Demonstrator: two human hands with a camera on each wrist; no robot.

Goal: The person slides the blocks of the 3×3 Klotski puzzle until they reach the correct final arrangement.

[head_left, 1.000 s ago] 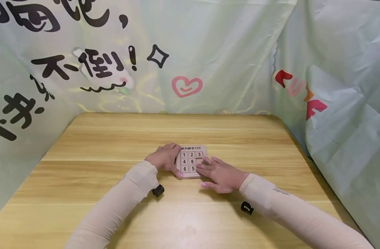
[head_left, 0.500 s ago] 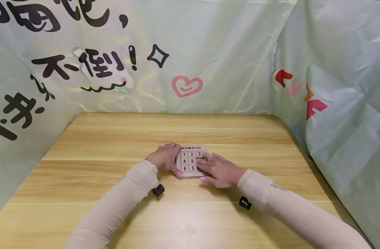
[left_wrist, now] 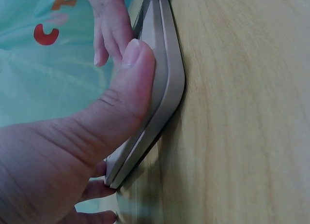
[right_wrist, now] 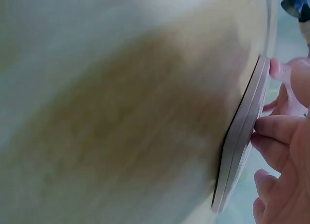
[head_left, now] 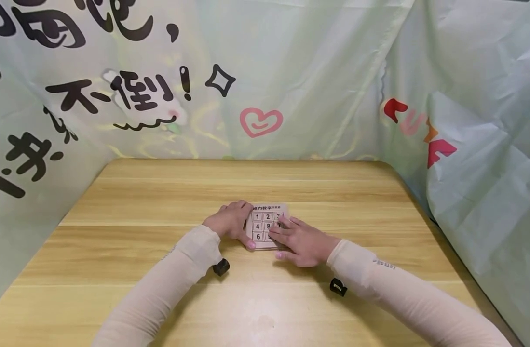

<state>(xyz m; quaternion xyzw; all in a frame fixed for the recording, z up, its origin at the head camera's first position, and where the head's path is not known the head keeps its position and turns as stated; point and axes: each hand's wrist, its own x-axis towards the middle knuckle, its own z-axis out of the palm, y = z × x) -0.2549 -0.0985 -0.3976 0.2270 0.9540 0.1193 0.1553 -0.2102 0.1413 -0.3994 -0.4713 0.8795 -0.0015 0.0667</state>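
Observation:
A flat number slide puzzle (head_left: 267, 207) with square numbered tiles lies on the table in the head view. Tiles 1, 2 and 3 form its far row, with 4, 8 and 7 in the middle row. My left hand (head_left: 231, 221) holds its left side, thumb at the near corner and fingers round the far one. The left wrist view shows that thumb (left_wrist: 131, 83) against the puzzle's edge. My right hand (head_left: 305, 242) reaches in from the right, its fairly straight fingertips touching the tiles. Those fingers partly cover the 5 and hide the near right cell.
The puzzle rests on a wooden table (head_left: 160, 193). Pale green printed sheets (head_left: 317, 82) hang behind and at both sides of it. A small black piece (head_left: 338, 286) sits under the right wrist, another (head_left: 221, 266) under the left.
A 7 tile now shows in the middle row's right cell, where a dark gap showed below the 3. My right fingers have shifted left, over the 5. The left hand keeps its place.

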